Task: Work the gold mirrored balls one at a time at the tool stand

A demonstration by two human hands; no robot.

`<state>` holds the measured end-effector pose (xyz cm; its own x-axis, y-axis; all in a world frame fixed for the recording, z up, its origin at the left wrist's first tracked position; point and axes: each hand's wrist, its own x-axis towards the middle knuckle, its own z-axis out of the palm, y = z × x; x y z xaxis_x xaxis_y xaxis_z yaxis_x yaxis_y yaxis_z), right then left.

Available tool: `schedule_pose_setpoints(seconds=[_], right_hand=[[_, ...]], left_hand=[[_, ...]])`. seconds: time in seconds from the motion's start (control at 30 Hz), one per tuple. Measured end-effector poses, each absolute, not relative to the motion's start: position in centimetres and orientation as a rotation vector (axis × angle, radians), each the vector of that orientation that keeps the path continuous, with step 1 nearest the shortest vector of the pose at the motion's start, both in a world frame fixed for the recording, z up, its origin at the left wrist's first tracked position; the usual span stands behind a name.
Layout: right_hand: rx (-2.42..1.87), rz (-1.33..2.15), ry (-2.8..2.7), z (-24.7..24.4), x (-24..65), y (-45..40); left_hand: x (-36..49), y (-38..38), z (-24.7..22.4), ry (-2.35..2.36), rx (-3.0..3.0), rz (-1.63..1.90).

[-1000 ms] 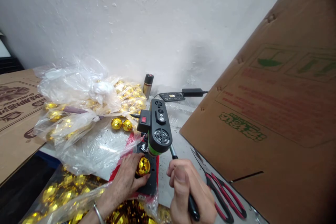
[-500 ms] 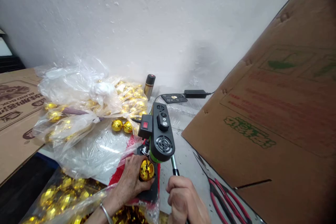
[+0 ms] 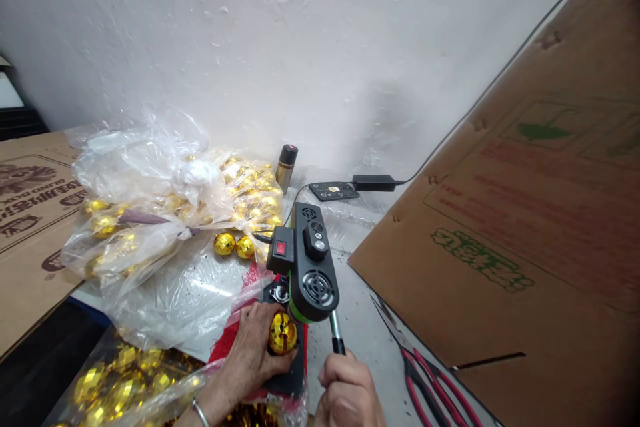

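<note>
My left hand [image 3: 253,347] is closed around a shiny gold mirrored ball [image 3: 283,333] with a dark slit on top. It keeps the ball over the black base of a small bench machine [image 3: 315,260], beside the machine's black head, which has round vents and a red switch. My right hand [image 3: 350,390] is wrapped round the machine's lever [image 3: 337,333], a metal rod with a black grip. Two loose gold balls [image 3: 235,245] lie behind my left hand, by the clear plastic bags. Red material [image 3: 225,340] shows under the machine's base.
Clear bags of gold balls [image 3: 255,187] fill the left side, with another open bag [image 3: 120,380] in front. A large carton [image 3: 500,213] slants up at right, beside red-handled scissors [image 3: 425,373]. A spray can [image 3: 286,169], phone [image 3: 334,191] and power adapter [image 3: 374,183] stand by the wall.
The view has shifted slightly, so everything sits a little lower and further right. Both hands keep their holds; the right hand and lever look almost unmoved against the machine.
</note>
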<state>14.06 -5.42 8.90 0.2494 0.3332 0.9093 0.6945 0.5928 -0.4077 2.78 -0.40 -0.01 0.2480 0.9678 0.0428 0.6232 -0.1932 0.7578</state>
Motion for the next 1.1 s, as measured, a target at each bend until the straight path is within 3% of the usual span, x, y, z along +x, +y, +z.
schedule_pose_setpoints(seconds=[0.8, 1.1], right_hand=[[-0.746, -0.283, -1.212, 7.4, 13.4, -3.2], [-0.749, -0.327, -1.247, 3.1, 13.5, -3.1]], left_hand=[[3.0, -0.1, -0.2, 1.436, 1.907, 0.746], [3.1, -0.2, -0.7, 1.416, 1.894, 0.777]])
